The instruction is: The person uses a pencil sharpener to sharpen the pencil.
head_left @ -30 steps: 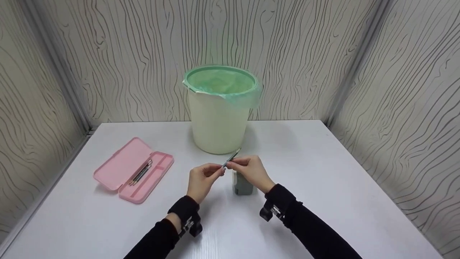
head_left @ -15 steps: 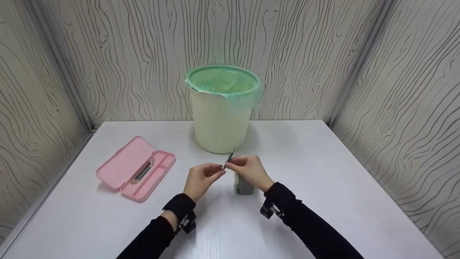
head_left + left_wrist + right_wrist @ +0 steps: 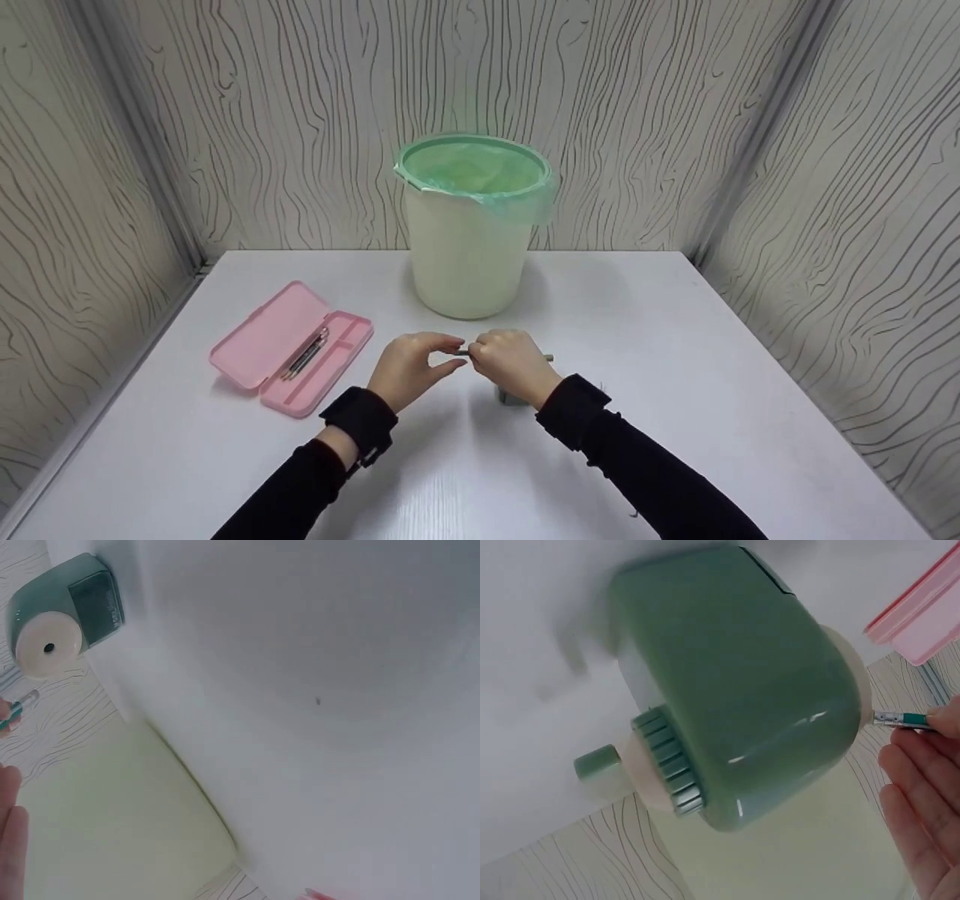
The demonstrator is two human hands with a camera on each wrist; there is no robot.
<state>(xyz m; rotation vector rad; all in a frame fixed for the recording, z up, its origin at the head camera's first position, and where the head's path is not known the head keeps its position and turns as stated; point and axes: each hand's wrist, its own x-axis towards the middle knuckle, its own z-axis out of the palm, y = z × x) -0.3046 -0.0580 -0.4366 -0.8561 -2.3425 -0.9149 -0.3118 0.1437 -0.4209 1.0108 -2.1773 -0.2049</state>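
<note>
In the head view, my right hand (image 3: 514,363) grips a pencil (image 3: 463,352) whose end sticks out to the left. Thumb and fingers of my left hand (image 3: 409,369) are parted around that end. A green crank pencil sharpener (image 3: 735,675) fills much of the right wrist view, largely hidden under my right hand in the head view. Its pale front with a hole shows in the left wrist view. Fingertips (image 3: 911,757) at the right wrist view's edge pinch the pencil's teal part; whose they are, I cannot tell. A beige tip appears right of my right hand, its source unclear.
An open pink pencil case (image 3: 262,337) with several pencils (image 3: 306,354) lies on the white table (image 3: 675,420) at the left. Behind my hands stands a pale bin (image 3: 469,262) with a green bag over its rim. Patterned walls enclose the table.
My right hand has turned over with the pencil, which swung from pointing up and away to lying roughly sideways. My left fingers have spread from their pinch. The case and bin stay put.
</note>
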